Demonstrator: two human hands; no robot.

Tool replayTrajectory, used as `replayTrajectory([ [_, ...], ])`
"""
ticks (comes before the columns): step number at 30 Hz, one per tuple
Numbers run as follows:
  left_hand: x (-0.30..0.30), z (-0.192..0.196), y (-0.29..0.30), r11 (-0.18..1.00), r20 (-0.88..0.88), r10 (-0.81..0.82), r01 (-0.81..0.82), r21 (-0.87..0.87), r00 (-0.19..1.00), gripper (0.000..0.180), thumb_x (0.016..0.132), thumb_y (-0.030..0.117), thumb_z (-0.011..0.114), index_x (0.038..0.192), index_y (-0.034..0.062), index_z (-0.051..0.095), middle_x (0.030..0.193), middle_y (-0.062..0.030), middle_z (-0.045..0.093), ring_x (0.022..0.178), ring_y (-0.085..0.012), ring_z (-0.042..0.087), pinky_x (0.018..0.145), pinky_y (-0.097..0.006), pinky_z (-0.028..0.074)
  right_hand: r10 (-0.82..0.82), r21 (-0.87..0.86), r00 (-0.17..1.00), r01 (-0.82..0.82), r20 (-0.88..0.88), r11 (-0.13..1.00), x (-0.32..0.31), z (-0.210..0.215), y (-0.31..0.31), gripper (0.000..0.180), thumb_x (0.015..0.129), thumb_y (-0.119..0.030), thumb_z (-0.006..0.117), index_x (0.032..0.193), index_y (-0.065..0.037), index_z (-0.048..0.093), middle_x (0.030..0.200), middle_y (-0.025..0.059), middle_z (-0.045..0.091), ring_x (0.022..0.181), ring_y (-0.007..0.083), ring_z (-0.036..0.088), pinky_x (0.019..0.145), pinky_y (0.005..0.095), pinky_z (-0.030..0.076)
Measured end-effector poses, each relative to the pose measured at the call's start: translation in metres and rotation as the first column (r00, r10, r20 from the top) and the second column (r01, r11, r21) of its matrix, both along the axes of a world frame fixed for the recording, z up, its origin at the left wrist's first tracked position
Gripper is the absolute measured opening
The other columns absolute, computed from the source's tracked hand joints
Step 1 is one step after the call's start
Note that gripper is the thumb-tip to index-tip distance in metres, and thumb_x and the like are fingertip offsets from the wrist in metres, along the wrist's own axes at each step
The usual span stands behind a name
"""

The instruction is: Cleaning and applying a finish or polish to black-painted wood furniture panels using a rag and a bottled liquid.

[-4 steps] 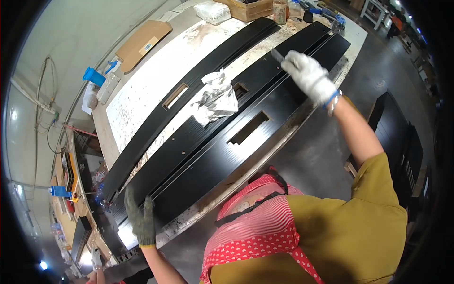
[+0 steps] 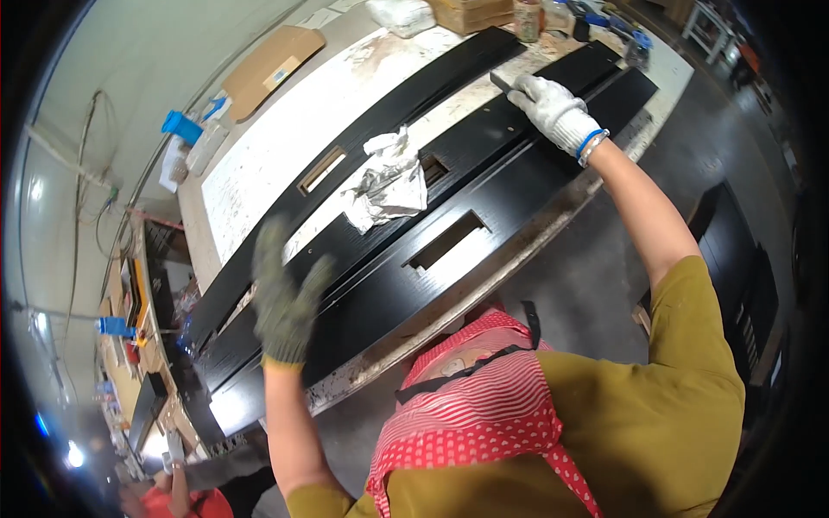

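Observation:
Three long black boards lie side by side on the white table: a far board (image 2: 371, 118), a middle board (image 2: 475, 129) and a near board (image 2: 363, 298). Each has a rectangular cut-out. A crumpled white cloth (image 2: 384, 186) rests on the middle board, partly over its cut-out. My right hand (image 2: 550, 108), in a white glove, is closed around a small flat grey piece (image 2: 499, 83) at the middle board's far right; its exact kind is unclear. Over the boards' left part hovers my left hand (image 2: 287, 298), in a grey-green glove, slightly blurred, fingers spread and holding nothing.
Cardboard (image 2: 275, 71), a blue cup (image 2: 181, 126) and a white wrapped bundle (image 2: 401, 15) line the table's far side. A wooden box (image 2: 471, 15) and jars (image 2: 527, 19) stand at the back. Another person (image 2: 186, 501) in red works at lower left. Black panels (image 2: 734, 276) stand at right.
My left hand has lifted from the boards' left end and moved away from me and to the right, fingers spreading. My right hand has shifted slightly farther away. The view has shifted a little.

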State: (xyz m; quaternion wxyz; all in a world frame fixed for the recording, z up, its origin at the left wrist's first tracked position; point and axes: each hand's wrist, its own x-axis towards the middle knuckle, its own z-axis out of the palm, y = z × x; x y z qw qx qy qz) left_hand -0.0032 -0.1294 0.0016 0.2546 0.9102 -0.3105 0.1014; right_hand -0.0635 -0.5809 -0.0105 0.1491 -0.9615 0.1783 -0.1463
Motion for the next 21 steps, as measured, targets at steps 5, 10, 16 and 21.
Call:
replayTrajectory([
  [5,0.05,-0.055,-0.144,0.943,0.162,-0.326,0.309,0.124,0.931,0.048,0.083,0.051,0.066,0.116,0.0159,0.064,0.123,-0.0171,0.061,0.119,-0.0401,0.053,0.104,-0.052,0.041,0.44,-0.316,0.876,-0.368,0.198,0.875,0.029,-0.076,-0.012,0.023,0.091,-0.006,0.06,0.112,-0.008,0.068,0.106,0.0176,0.068,0.098,0.0371,0.064,0.086,0.0457,0.052],
  [10,0.061,-0.068,-0.163,0.977,-0.047,-0.151,0.157,0.144,0.987,0.051,0.086,0.055,0.061,0.112,0.0118,0.069,0.112,-0.0148,0.067,0.109,-0.0345,0.061,0.094,-0.048,0.046,0.31,-0.24,0.951,-0.298,0.01,0.924,0.018,-0.102,-0.055,0.037,0.099,-0.02,0.058,0.131,-0.001,0.059,0.133,0.0214,0.06,0.131,0.0376,0.05,0.11,0.0428,0.039],
  [16,-0.018,0.008,-0.078,0.999,0.289,0.049,-0.05,-0.005,0.956,0.042,0.085,0.046,0.069,0.116,0.0165,0.066,0.112,-0.0103,0.065,0.106,-0.0317,0.062,0.097,-0.05,0.045,0.456,-0.25,0.87,-0.406,0.19,0.879,0.007,-0.085,-0.011,0.051,0.096,-0.013,0.061,0.144,-0.004,0.048,0.147,0.0189,0.047,0.138,0.0365,0.042,0.114,0.0432,0.035],
  [21,-0.082,-0.058,0.032,0.949,0.318,0.183,-0.252,0.191,0.93,0.038,0.087,0.041,0.069,0.114,0.0146,0.067,0.112,-0.009,0.066,0.105,-0.0305,0.064,0.094,-0.048,0.049,0.412,-0.265,0.91,-0.389,0.036,0.882,0.006,-0.089,0.007,0.059,0.092,-0.008,0.065,0.147,-0.006,0.044,0.148,0.0189,0.047,0.139,0.0354,0.042,0.114,0.0428,0.035],
])
